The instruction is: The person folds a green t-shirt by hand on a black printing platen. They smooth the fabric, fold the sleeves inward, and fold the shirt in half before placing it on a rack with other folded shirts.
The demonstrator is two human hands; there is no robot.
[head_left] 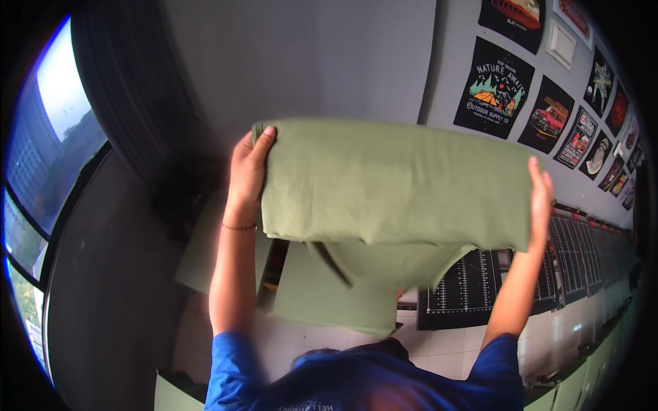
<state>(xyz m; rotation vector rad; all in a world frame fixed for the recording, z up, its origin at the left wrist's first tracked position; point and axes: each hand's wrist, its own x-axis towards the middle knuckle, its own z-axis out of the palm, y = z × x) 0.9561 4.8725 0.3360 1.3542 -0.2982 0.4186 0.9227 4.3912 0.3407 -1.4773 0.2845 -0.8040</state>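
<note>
A folded sheet of olive-green cloth is stretched wide between my two raised hands. My left hand grips its left edge near the upper corner, with the thumb lying over the front. On the right edge, my right hand holds the cloth from the side, its fingers pointing up and partly hidden behind the fabric. A loose part of the cloth hangs below the straight fold. Under it lies a flat green surface, and I cannot tell whether it is cloth-covered.
Black boards with white grid marks run in a row to the right. Another green panel is at the left, near a dark curtain and a window. Printed dark cloth pieces hang on the grey wall.
</note>
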